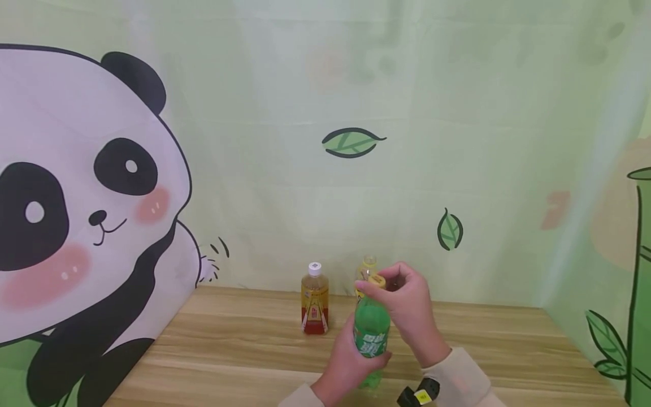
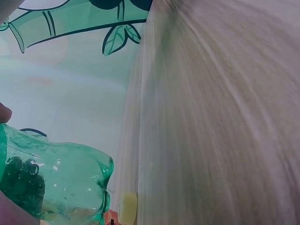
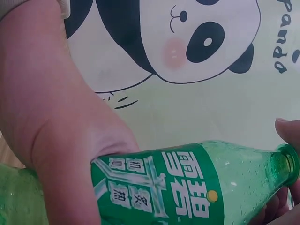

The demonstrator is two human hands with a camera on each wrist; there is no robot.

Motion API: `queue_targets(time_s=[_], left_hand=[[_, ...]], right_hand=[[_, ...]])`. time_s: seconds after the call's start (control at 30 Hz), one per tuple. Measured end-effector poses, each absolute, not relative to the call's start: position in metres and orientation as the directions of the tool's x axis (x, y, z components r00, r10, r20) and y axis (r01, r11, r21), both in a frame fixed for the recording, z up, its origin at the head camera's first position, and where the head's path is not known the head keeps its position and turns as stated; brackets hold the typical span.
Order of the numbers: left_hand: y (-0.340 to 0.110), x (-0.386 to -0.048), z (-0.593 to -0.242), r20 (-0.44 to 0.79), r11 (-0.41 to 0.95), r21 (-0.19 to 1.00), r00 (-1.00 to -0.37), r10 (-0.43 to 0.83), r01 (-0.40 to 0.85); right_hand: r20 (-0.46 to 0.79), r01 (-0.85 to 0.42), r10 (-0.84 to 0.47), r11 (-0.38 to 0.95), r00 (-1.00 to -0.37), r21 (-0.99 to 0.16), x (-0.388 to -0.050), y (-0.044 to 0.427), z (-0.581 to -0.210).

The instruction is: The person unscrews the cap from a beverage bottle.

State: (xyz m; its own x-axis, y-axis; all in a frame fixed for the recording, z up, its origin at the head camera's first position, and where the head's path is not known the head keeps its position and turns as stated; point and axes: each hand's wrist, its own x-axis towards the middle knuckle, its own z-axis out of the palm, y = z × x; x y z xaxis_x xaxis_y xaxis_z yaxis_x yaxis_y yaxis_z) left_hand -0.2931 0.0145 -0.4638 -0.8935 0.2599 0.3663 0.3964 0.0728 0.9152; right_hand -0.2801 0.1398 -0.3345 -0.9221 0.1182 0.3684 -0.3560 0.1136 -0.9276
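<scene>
In the head view, my left hand (image 1: 351, 353) wraps round the body of a green soda bottle (image 1: 373, 322), which stands upright just above or on the table; its base contact is unclear. My right hand (image 1: 409, 308) pinches the yellow cap (image 1: 376, 280) at its top between thumb and fingers. The right wrist view shows the green label (image 3: 154, 187) with white characters beside the left hand (image 3: 70, 131), and right-hand fingertips (image 3: 289, 131) at the bottle's neck. The see-through lower part of the bottle (image 2: 65, 178) fills the lower left of the left wrist view.
A tea bottle (image 1: 315, 299) with a white cap stands to the left on the wooden table (image 1: 244, 345). Behind the green bottle stands a clear bottle (image 1: 369, 263) with a yellow label, partly hidden. A printed panda backdrop (image 1: 254, 141) rises behind the table.
</scene>
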Motion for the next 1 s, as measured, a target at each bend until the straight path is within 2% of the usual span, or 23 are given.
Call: queue_targets(time_s=[0.5, 1.0], left_hand=[[0.0152, -0.2927, -0.466, 0.371, 0.054, 0.916, -0.888, 0.27, 0.399], [0.0135, -0.2933, -0.464, 0.318, 0.082, 0.933, -0.909, 0.269, 0.351]], right_hand=[[0.356, -0.339, 0.148, 0.129, -0.923, -0.932, -0.2795, 0.1347, -0.3348], [0.339, -0.327, 0.106, 0.115, -0.935, -0.938, -0.2813, 0.1393, -0.3344]])
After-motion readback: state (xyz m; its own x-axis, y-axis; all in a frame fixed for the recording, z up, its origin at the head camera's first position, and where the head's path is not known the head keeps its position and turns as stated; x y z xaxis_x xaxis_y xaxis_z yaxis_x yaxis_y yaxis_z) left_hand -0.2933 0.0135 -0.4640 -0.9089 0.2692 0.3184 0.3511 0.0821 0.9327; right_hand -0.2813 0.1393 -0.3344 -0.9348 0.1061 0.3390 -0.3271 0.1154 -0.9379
